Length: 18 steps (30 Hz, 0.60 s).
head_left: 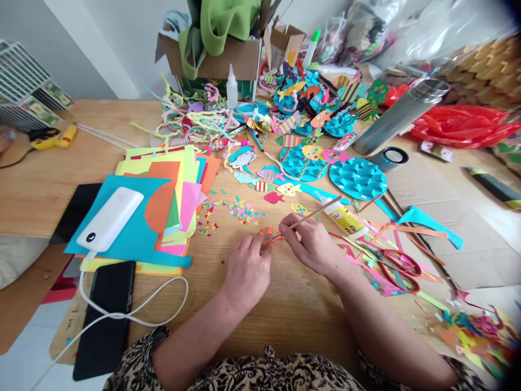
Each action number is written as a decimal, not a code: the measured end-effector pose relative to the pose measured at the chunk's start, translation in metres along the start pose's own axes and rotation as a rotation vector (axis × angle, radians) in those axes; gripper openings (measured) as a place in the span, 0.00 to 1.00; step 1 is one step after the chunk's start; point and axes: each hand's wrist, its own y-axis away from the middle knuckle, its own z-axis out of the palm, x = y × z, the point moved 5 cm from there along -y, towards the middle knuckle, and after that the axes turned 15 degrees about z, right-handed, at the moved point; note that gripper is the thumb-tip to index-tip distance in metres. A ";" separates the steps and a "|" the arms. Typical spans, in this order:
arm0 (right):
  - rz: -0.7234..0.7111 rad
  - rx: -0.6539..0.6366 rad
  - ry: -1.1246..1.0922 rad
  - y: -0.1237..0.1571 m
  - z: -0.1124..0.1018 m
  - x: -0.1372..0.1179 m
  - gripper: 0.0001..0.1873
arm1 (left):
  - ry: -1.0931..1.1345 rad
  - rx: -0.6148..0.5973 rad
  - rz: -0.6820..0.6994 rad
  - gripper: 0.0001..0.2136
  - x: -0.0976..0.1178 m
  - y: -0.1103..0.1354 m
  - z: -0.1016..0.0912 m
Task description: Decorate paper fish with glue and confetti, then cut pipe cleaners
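My right hand (307, 241) grips a thin wooden stick (319, 212) in a pinch, its lower tip touching an orange paper fish (268, 234) covered in small coloured bits. My left hand (248, 269) has its fingers closed at the fish's left and near edge, steadying it against the table. Both hands partly hide the fish. Left of it lie small piles of cut paper bits (242, 209). Beyond it are finished paper fish, among them a red one (274, 197) and a yellow one with dots (299, 208). A glue bottle (345, 217) lies right of the stick.
Coloured paper sheets (163, 179) with a white power bank (109, 217) on top are at left, above a black phone (106, 326). Red-handled scissors (396, 269) lie among scraps at right. Blue scaled discs (358, 179), a steel flask (401, 117) and a cardboard box (171, 57) stand farther back.
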 end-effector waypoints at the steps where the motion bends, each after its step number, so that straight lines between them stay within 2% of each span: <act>1: 0.003 0.006 -0.015 0.000 -0.001 0.001 0.12 | -0.002 -0.001 0.001 0.12 0.000 0.000 0.000; 6: 0.037 0.033 -0.024 0.000 -0.005 0.006 0.12 | -0.012 0.014 0.018 0.13 0.001 0.001 -0.001; 13: 0.000 0.022 0.027 0.000 -0.001 0.002 0.11 | -0.018 0.024 0.022 0.09 0.001 0.000 0.000; 18: 0.002 0.016 0.032 0.000 0.000 0.002 0.12 | -0.003 0.014 0.013 0.12 0.001 0.000 -0.001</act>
